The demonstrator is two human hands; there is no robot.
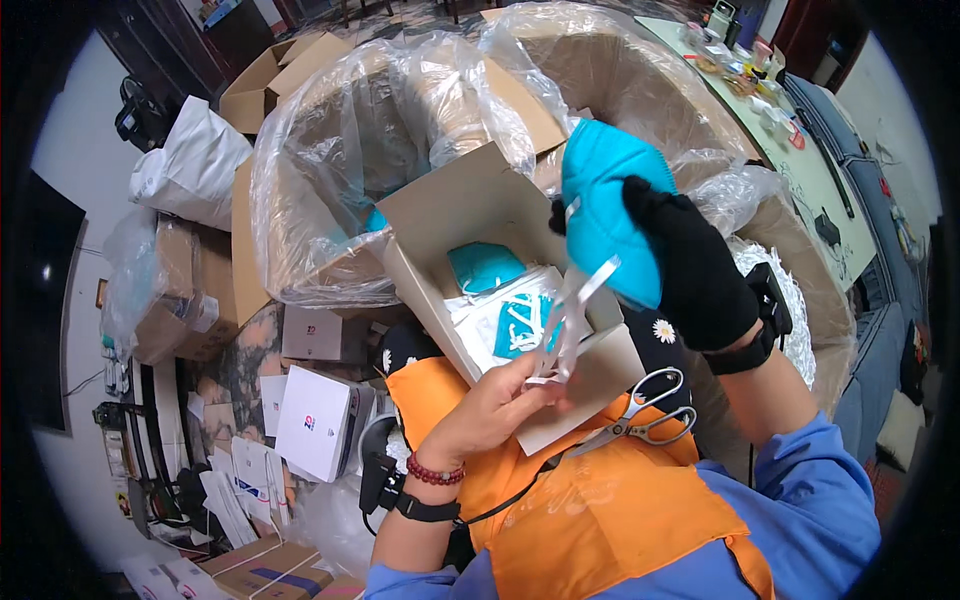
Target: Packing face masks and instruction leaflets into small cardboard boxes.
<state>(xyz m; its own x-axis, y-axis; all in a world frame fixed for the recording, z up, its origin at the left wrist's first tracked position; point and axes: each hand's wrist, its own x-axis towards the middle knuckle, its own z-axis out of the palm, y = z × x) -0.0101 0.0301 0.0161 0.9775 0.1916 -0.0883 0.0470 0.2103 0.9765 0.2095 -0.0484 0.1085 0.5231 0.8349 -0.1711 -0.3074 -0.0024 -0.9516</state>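
Observation:
A teal cup-shaped face mask (pixel 609 215) is held up over the right side of an open cardboard box (pixel 447 205). My right hand (pixel 694 270), in a black glove, is closed on the mask. My bare left hand (pixel 497 402) pinches white elastic straps (pixel 567 340) at the box's near edge; the straps run up toward the mask. Inside the box lie a teal mask (pixel 484 267) and another teal mask with white straps (pixel 520 328) among white sheets. Scissors (pixel 640 420) with grey handles rest on my orange apron (pixel 600 510).
Large cartons lined with clear plastic (pixel 330 160) stand beyond the box. White flat boxes (pixel 315 422) are stacked at the left. A carton with silvery-white strands (pixel 785 300) is at the right, before a cluttered pale table (pixel 830 190) and a blue sofa (pixel 862 365).

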